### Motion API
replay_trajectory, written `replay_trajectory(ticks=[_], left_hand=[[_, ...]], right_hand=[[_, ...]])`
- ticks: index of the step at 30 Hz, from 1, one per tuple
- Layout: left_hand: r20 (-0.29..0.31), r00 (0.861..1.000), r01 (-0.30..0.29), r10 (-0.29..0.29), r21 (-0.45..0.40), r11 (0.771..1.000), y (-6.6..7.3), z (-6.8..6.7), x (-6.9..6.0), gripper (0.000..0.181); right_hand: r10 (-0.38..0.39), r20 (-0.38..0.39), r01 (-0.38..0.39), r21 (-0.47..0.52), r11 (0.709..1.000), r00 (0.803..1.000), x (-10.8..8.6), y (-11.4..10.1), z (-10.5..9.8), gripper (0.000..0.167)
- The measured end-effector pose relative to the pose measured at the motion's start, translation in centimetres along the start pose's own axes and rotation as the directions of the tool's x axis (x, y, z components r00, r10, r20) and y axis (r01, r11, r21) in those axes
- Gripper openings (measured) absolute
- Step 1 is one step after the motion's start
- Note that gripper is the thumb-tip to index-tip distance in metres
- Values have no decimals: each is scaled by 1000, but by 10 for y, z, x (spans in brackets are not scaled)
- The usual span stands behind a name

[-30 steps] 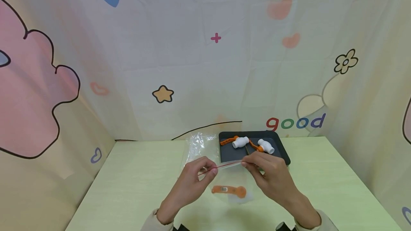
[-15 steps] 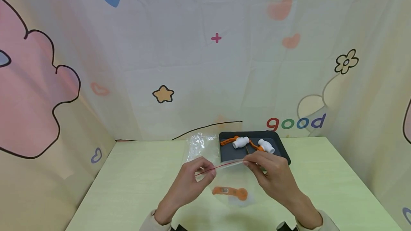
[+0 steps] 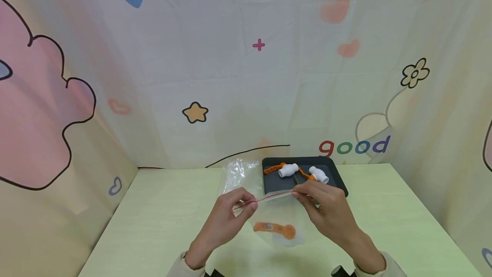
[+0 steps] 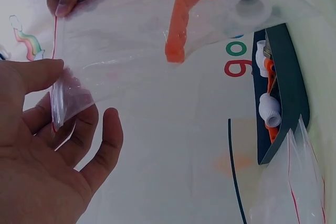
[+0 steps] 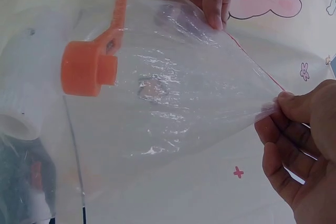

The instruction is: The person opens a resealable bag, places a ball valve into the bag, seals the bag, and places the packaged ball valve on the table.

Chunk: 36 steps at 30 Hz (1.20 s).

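A clear zip bag [image 5: 173, 93] with a red seal line hangs between the two hands. Its left end is pinched between thumb and fingers of my left hand [image 3: 226, 219]; my right hand [image 3: 326, 208] pinches the other end. Inside the bag lies a valve with an orange handle [image 3: 274, 229] and a white body [image 5: 23, 77], low in the bag. In the left wrist view the orange handle [image 4: 184, 19] and the round white opening [image 4: 251, 9] show through the plastic. Whether the seal is fully closed I cannot tell.
Behind the hands a dark tray [image 3: 274, 187] holds white valves [image 3: 288, 170] with orange handles. Left of it lie more clear zip bags [image 3: 242, 174] on the pale green table [image 3: 161, 208]. A printed curtain [image 3: 230, 76] surrounds the table.
Both hands keep their pinch on the bag. The right hand has shifted very slightly to the right, and the red seal line looks a little more stretched.
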State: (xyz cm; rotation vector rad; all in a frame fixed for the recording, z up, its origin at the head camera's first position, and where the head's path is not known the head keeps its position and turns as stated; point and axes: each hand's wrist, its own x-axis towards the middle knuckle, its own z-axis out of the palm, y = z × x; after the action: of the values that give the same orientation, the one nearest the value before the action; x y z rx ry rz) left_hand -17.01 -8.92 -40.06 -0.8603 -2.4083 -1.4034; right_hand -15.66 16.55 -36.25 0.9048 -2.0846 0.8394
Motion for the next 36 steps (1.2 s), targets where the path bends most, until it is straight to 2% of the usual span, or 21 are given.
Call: replay_trajectory(ticks=[4, 7, 11, 14, 22, 27, 31, 35, 36], left_hand=[[15, 998, 55, -55, -15, 998, -1, -2, -2, 7], [15, 997, 81, -80, -15, 997, -2, -3, -3, 5], [8, 996, 90, -90, -15, 996, -3, -5, -3, 8], [3, 997, 82, -82, -8, 997, -5, -5, -3, 8], [-24, 999, 29, -29, -4, 1000, -8, -4, -2, 4], [-3, 998, 64, -64, -26, 998, -10, -4, -4, 5], [12, 997, 83, -82, -31, 996, -11, -6, -5, 6], [8, 993, 117, -117, -34, 993, -10, -8, -5, 5], [5, 993, 122, -122, -36, 992, -10, -8, -5, 4]], right_hand=[[26, 17, -26, 1, 1000, 1000, -1, 2, -2, 21], [16, 7, -16, 11, 1000, 1000, -1, 5, -2, 20], [3, -4, -3, 26, 1000, 1000, -1, 7, -2, 2], [6, -7, -6, 35, 999, 1000, -1, 7, -2, 13], [-10, -15, 11, 39, 999, 1000, -2, 7, 1, 2], [-6, -19, 7, 24, 1000, 1000, -1, 7, -2, 8], [-6, -22, 6, 19, 1000, 1000, 1, 8, -5, 3], [5, -14, -5, 12, 1000, 1000, 1, 9, -7, 18], [8, -12, -8, 11, 1000, 1000, 1, 8, -7, 14]])
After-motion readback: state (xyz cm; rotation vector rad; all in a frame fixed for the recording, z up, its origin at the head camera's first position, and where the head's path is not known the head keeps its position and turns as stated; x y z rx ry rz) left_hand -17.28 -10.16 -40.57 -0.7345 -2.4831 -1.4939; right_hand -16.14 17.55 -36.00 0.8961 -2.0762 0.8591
